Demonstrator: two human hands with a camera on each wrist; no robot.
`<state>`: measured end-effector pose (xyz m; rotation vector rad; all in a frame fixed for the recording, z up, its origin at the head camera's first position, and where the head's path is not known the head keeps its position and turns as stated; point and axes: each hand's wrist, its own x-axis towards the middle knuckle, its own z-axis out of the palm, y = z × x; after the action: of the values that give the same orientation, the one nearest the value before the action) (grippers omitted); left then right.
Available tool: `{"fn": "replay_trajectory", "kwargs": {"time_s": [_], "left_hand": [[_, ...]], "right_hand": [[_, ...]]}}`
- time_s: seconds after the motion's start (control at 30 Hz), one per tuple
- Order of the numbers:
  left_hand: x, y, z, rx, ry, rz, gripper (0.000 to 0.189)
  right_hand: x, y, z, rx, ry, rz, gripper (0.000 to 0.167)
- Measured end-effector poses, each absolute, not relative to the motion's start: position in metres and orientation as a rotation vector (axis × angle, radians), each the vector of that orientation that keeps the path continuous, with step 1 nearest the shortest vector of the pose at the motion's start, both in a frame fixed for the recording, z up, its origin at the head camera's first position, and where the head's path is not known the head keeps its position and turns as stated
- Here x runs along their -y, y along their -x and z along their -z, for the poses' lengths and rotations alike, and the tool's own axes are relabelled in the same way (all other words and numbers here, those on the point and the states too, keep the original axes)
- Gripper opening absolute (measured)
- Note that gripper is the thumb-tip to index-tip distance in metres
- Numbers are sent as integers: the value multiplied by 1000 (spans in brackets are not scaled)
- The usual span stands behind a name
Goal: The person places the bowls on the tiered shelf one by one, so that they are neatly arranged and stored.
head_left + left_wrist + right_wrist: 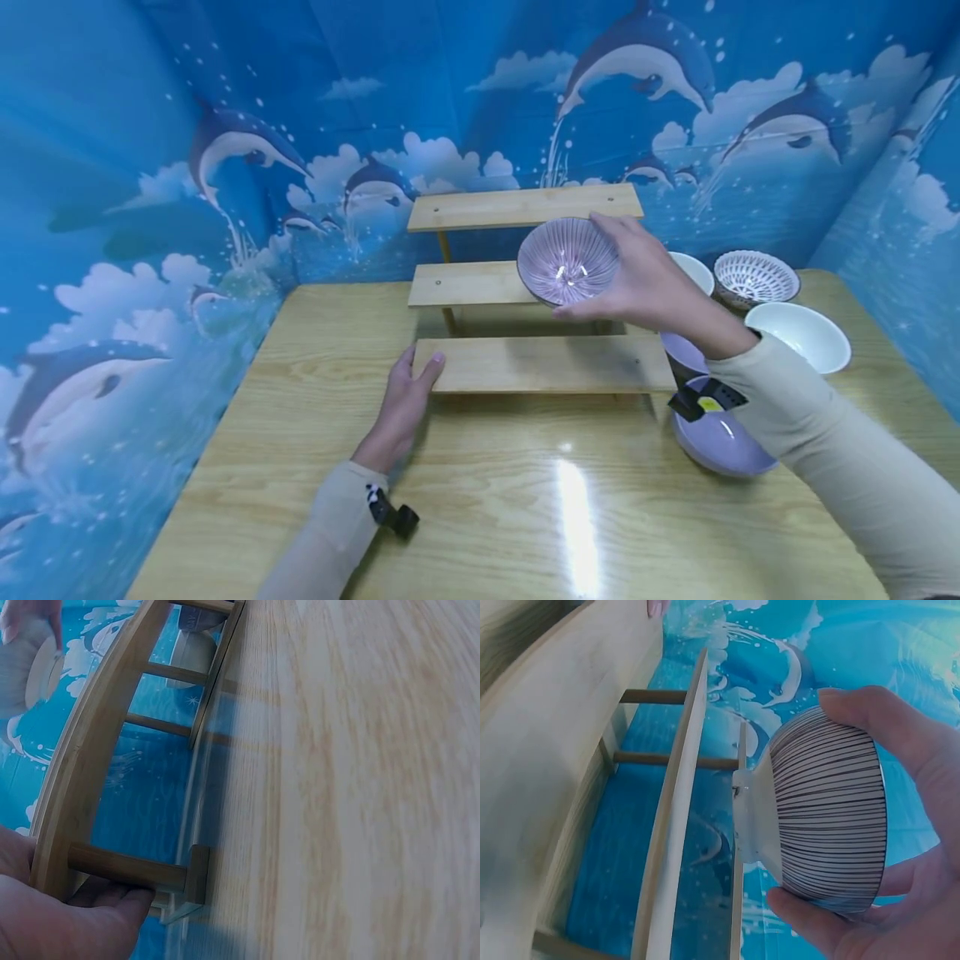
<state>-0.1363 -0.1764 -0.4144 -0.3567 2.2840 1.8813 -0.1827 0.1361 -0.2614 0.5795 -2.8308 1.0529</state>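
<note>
my right grip (637,271) is closed on the striped bowl (566,260), thumb and fingers pinching it across its right side. the bowl is held in the air above the right half of the wooden rack (540,365), in front of the middle and far planks as i look down; i cannot tell exactly how high its foot hangs over the wood. my left grip (405,396) grasps the left end of the near, lowest plank, thumb on top and fingers curled beneath.

i take the step in hand to be bringing the bowl to the rack while my left side steadies it. the next move, as i judge it, calls for choosing a plank, keeping the bowl level and lowering it gently, foot first.

the bowl is round, so it has no long side; its axis runs from foot to rim, roughly upright, with the mouth facing up and the foot toward the planks. the rack's long axis runs left to right, its planks stepping up from near to far.

on the table (285,400), right of the rack, sit more bowls, among them a white bowl (802,337), a patterned bowl (757,277) and, nearer, a lavender bowl (723,446).
</note>
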Motion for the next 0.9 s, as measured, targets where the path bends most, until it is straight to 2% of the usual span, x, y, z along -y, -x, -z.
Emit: {"fn": "replay_trajectory", "kwargs": {"time_s": [0.37, 0.9], "left_hand": [[178, 137, 415, -2287, 371, -1867, 91], [178, 135, 415, -2279, 357, -1879, 89]], "right_hand": [[-100, 212, 254, 2838, -599, -1083, 133], [-64, 250, 248, 2848, -585, -1108, 125]]}}
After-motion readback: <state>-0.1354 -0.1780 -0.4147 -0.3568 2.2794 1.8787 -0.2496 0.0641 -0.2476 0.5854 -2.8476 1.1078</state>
